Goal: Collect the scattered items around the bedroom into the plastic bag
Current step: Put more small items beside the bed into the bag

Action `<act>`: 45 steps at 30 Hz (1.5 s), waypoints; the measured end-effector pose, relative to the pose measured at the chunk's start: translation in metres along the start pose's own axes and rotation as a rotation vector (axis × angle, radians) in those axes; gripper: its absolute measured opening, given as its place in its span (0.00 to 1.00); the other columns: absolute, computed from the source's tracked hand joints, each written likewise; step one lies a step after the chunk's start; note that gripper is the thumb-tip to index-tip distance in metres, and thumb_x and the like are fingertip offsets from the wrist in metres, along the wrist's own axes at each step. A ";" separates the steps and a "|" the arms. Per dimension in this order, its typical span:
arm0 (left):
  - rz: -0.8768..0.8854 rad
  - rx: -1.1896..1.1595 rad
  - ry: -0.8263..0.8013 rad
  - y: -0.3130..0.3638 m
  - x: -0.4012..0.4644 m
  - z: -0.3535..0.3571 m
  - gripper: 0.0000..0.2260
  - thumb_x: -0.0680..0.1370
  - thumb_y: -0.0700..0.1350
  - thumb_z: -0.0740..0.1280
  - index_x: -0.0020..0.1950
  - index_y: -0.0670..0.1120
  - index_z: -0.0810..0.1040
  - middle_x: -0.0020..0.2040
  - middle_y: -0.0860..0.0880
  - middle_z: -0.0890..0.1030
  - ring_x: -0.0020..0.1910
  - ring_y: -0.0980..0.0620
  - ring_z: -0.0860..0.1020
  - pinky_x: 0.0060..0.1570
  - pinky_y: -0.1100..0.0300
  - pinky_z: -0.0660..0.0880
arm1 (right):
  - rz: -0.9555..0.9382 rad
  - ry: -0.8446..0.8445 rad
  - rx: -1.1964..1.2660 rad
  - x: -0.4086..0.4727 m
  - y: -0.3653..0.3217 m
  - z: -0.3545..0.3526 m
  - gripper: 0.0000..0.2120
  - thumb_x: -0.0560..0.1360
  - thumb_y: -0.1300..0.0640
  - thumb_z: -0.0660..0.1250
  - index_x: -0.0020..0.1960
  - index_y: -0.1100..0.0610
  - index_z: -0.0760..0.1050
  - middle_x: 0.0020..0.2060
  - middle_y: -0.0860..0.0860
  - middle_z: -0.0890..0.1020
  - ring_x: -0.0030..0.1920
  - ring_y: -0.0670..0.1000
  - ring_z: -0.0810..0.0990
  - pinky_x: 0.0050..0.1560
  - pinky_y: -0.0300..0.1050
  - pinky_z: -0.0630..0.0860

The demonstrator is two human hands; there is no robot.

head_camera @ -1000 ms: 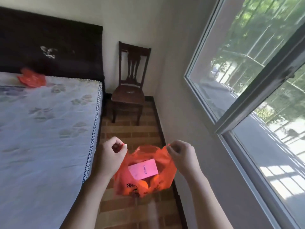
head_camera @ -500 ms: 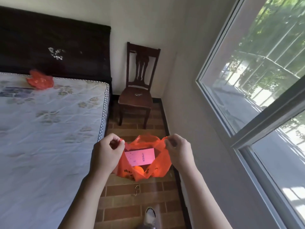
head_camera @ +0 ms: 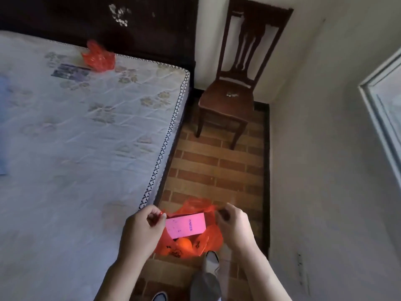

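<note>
Pinching orange plastic bag [head_camera: 195, 248] handles, left hand [head_camera: 141, 231] and right hand [head_camera: 235, 227].

Left hand [head_camera: 138, 233] and right hand [head_camera: 234, 229] pinch the bag [head_camera: 208, 242] open. A pink box [head_camera: 185, 225] and a ball [head_camera: 184, 244] sit inside.

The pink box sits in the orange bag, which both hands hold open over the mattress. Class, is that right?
Not quite. The head view shows the bag, with the box inside and both hands gripping it, over the brick floor beside the mattress.

Orange plastic bag [head_camera: 204, 244], pink box [head_camera: 186, 224], floral-patterned mattress [head_camera: 86, 131], brown chair [head_camera: 227, 101].
</note>
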State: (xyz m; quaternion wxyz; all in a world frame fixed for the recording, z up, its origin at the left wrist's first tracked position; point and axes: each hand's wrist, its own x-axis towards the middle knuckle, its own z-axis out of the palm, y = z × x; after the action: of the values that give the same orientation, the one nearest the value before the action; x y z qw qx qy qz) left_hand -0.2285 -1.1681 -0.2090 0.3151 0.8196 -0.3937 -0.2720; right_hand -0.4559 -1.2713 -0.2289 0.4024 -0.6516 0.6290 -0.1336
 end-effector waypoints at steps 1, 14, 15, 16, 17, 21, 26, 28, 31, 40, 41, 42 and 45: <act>-0.031 0.012 0.003 -0.011 0.003 0.012 0.13 0.75 0.42 0.76 0.35 0.51 0.76 0.33 0.58 0.80 0.32 0.56 0.77 0.35 0.56 0.75 | -0.004 -0.044 -0.009 0.008 0.011 0.013 0.05 0.77 0.54 0.71 0.42 0.52 0.80 0.34 0.44 0.83 0.34 0.44 0.78 0.35 0.42 0.73; -0.030 0.172 -0.050 -0.171 0.082 0.166 0.11 0.74 0.45 0.75 0.36 0.52 0.75 0.34 0.58 0.80 0.32 0.58 0.78 0.34 0.54 0.78 | -0.063 -0.165 -0.101 0.130 0.154 0.179 0.06 0.78 0.52 0.67 0.42 0.50 0.75 0.34 0.47 0.82 0.34 0.50 0.75 0.38 0.48 0.73; -0.016 0.180 -0.056 -0.186 0.090 0.176 0.10 0.74 0.45 0.74 0.37 0.52 0.75 0.33 0.58 0.80 0.32 0.59 0.78 0.34 0.54 0.78 | -0.080 -0.170 -0.112 0.140 0.167 0.192 0.07 0.78 0.52 0.68 0.41 0.49 0.74 0.34 0.47 0.82 0.34 0.50 0.75 0.38 0.49 0.73; -0.003 0.177 -0.053 -0.200 0.098 0.187 0.10 0.75 0.45 0.74 0.37 0.52 0.75 0.32 0.58 0.79 0.33 0.59 0.78 0.34 0.53 0.79 | -0.090 -0.173 -0.112 0.151 0.179 0.205 0.07 0.78 0.52 0.68 0.41 0.48 0.75 0.35 0.47 0.83 0.35 0.50 0.76 0.39 0.49 0.74; 0.010 0.176 -0.049 -0.214 0.105 0.199 0.10 0.75 0.45 0.74 0.37 0.52 0.76 0.32 0.57 0.79 0.33 0.59 0.78 0.34 0.52 0.79 | -0.101 -0.168 -0.111 0.161 0.192 0.218 0.06 0.78 0.52 0.68 0.42 0.49 0.77 0.36 0.47 0.83 0.36 0.51 0.78 0.39 0.49 0.75; 0.070 0.184 -0.013 -0.266 0.112 0.246 0.12 0.76 0.45 0.74 0.36 0.52 0.75 0.29 0.56 0.78 0.31 0.57 0.77 0.31 0.52 0.78 | -0.167 -0.146 -0.133 0.193 0.241 0.268 0.05 0.77 0.53 0.68 0.47 0.54 0.82 0.38 0.47 0.84 0.40 0.51 0.81 0.41 0.48 0.77; 0.091 0.169 0.020 -0.327 0.115 0.298 0.15 0.76 0.48 0.73 0.34 0.50 0.71 0.28 0.53 0.75 0.29 0.54 0.76 0.29 0.54 0.73 | -0.288 -0.200 -0.256 0.226 0.281 0.324 0.08 0.76 0.52 0.67 0.45 0.57 0.80 0.36 0.51 0.83 0.41 0.58 0.80 0.43 0.53 0.79; 0.120 0.183 0.036 -0.349 0.118 0.314 0.16 0.76 0.49 0.74 0.33 0.50 0.70 0.26 0.53 0.74 0.27 0.54 0.74 0.28 0.55 0.71 | -0.351 -0.244 -0.358 0.234 0.292 0.344 0.10 0.76 0.50 0.66 0.45 0.57 0.80 0.39 0.53 0.84 0.44 0.60 0.81 0.45 0.52 0.79; 0.148 0.204 0.066 -0.377 0.122 0.331 0.18 0.75 0.50 0.74 0.33 0.48 0.68 0.25 0.51 0.71 0.26 0.51 0.72 0.27 0.55 0.70 | -0.419 -0.318 -0.511 0.241 0.308 0.368 0.12 0.78 0.49 0.65 0.44 0.57 0.77 0.43 0.56 0.84 0.47 0.63 0.82 0.43 0.50 0.78; 0.235 0.290 0.055 -0.410 0.139 0.336 0.19 0.75 0.51 0.73 0.33 0.46 0.68 0.24 0.51 0.69 0.25 0.52 0.68 0.27 0.55 0.69 | -0.483 -0.295 -0.630 0.251 0.305 0.377 0.11 0.78 0.49 0.64 0.47 0.53 0.81 0.47 0.55 0.86 0.50 0.62 0.83 0.47 0.48 0.78; 0.246 0.293 0.057 -0.408 0.140 0.331 0.19 0.75 0.51 0.73 0.33 0.46 0.68 0.25 0.51 0.69 0.25 0.52 0.69 0.27 0.55 0.70 | -0.486 -0.283 -0.618 0.251 0.301 0.374 0.10 0.77 0.49 0.64 0.46 0.53 0.81 0.47 0.55 0.86 0.51 0.61 0.83 0.48 0.48 0.78; 0.258 0.297 0.052 -0.405 0.142 0.327 0.18 0.75 0.51 0.73 0.33 0.46 0.68 0.26 0.52 0.70 0.26 0.52 0.69 0.28 0.56 0.70 | -0.478 -0.285 -0.605 0.250 0.297 0.371 0.10 0.77 0.49 0.65 0.46 0.53 0.81 0.47 0.55 0.86 0.51 0.61 0.83 0.48 0.48 0.78; 0.260 0.335 0.041 -0.394 0.143 0.313 0.18 0.75 0.52 0.72 0.34 0.45 0.69 0.26 0.51 0.69 0.27 0.51 0.71 0.29 0.58 0.67 | -0.478 -0.256 -0.609 0.247 0.289 0.362 0.08 0.77 0.50 0.66 0.43 0.52 0.79 0.47 0.56 0.86 0.51 0.60 0.82 0.48 0.47 0.77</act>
State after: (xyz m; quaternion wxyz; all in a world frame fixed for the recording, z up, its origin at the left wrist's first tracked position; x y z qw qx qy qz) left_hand -0.1817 -1.1855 -0.7297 0.2151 0.8081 -0.5294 -0.1430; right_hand -0.3727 -1.3381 -0.7427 0.2237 -0.8802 0.4155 0.0509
